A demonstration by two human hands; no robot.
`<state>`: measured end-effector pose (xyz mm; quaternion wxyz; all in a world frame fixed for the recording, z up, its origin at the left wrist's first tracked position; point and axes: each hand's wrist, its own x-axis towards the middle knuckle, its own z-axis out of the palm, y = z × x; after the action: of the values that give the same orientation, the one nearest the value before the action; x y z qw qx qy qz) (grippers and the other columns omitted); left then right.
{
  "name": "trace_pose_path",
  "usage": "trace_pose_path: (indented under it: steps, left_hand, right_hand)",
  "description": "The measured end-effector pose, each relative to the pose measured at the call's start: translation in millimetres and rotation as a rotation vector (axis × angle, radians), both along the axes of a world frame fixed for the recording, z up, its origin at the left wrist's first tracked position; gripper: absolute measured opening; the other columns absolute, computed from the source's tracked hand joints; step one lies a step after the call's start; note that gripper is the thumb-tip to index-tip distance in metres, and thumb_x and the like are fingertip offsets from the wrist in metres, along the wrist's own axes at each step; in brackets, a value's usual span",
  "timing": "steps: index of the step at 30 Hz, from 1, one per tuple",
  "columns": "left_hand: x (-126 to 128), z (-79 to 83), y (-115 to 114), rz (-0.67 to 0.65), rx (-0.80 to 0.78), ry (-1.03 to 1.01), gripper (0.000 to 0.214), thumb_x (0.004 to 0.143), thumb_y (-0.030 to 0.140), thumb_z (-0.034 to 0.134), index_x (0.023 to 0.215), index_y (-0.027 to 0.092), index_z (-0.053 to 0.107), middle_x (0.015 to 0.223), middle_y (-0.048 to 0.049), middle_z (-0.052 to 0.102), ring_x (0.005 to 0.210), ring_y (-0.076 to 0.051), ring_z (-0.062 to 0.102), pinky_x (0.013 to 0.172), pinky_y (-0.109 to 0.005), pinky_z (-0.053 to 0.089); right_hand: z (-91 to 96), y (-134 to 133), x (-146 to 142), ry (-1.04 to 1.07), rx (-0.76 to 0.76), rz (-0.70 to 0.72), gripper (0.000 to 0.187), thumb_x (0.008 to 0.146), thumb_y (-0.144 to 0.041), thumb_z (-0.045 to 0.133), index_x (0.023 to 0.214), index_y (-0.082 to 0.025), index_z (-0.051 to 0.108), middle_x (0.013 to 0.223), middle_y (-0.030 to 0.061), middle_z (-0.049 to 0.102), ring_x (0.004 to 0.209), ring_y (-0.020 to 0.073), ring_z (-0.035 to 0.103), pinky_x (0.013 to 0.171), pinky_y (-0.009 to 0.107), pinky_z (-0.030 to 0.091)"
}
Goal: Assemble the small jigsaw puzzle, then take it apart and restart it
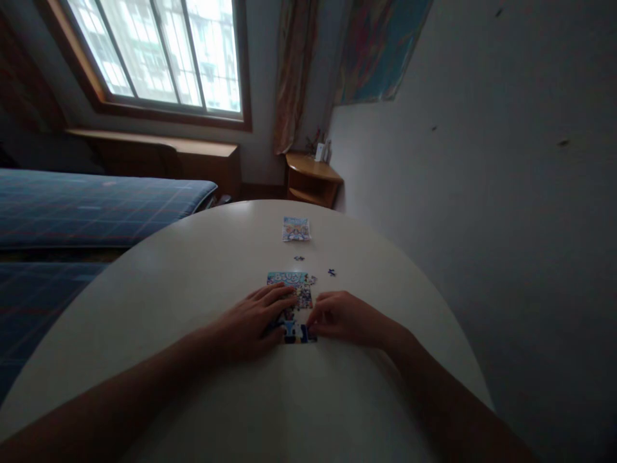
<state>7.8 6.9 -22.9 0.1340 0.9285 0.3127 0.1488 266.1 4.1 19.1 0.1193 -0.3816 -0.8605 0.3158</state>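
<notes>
A small, colourful jigsaw puzzle (289,277), partly put together, lies on the round white table, with a gap on its right side. My left hand (258,318) rests over the puzzle's left part, fingers stretched out and lying on it. At the lower right corner, my right hand (344,316) has its thumb and fingers pinched on a dark puzzle piece (312,335), mostly hidden by the fingertips. Loose puzzle pieces lie beyond the hands: one piece (332,272) at the right, others (299,258) farther back, and a pale piece (313,280) beside the puzzle's upper edge.
A small picture packet (296,229) lies near the far side of the white table (212,251). A bed with a blue plaid mattress (96,206) stands at the left. Behind are a wooden corner shelf (313,168) and a window; a wall (463,212) runs along the right.
</notes>
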Motion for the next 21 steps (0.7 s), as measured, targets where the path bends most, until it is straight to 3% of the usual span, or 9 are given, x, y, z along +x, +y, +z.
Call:
trace_pose_path:
  steps: [5,11,15,18,21]
  left_hand:
    - [0.6,1.2,-0.6,0.006,-0.008,-0.006,0.061,0.089,0.025,0.056,0.148,0.025,0.039,0.157,-0.0067,0.038,0.146,-0.030,0.029,0.119,-0.051,0.031]
    - [-1.2,1.2,-0.3,0.009,-0.012,0.004,0.064,0.089,0.028,0.056,0.150,0.024,0.036,0.158,-0.0064,0.037,0.148,-0.032,0.026,0.120,-0.052,0.029]
    - [-1.2,1.0,-0.3,0.008,-0.016,-0.008,0.064,0.090,0.029,0.056,0.150,0.025,0.036,0.157,-0.0064,0.037,0.147,-0.032,0.028,0.119,-0.053,0.029]
    - [-1.3,0.8,-0.4,0.006,-0.017,-0.008,0.065,0.090,0.029,0.056,0.151,0.027,0.034,0.158,-0.0054,0.036,0.147,-0.031,0.028,0.119,-0.052,0.029]
    - [-1.6,0.7,-0.3,0.007,-0.012,0.004,0.066,0.091,0.031,0.056,0.153,0.027,0.032,0.159,-0.0050,0.035,0.147,-0.031,0.028,0.120,-0.050,0.029]
  right_hand:
    - [1.1,2.5,1.4,0.020,0.029,-0.083,0.013,0.084,-0.026,0.072,0.094,-0.021,0.077,0.083,0.0014,0.066,0.069,0.0114,0.058,0.067,0.024,0.044]
    - [-8.8,26.4,24.8,-0.049,0.230,-0.538,0.014,0.086,-0.027,0.064,0.093,-0.018,0.073,0.078,0.0033,0.067,0.068,0.0148,0.059,0.066,0.027,0.044]
    - [-20.8,42.2,37.0,-0.080,0.299,-0.736,0.024,0.084,-0.036,0.065,0.098,-0.017,0.072,0.090,0.0078,0.069,0.076,0.0185,0.062,0.071,0.031,0.047]
    - [-28.5,47.6,34.2,-0.093,0.366,-0.761,0.034,0.085,-0.043,0.065,0.105,-0.016,0.072,0.101,0.0114,0.068,0.089,0.0222,0.062,0.082,0.035,0.048]
    - [-30.5,48.4,29.5,-0.134,0.404,-0.689,0.032,0.087,-0.042,0.064,0.105,-0.018,0.074,0.107,0.0127,0.066,0.101,0.0252,0.060,0.094,0.040,0.045]
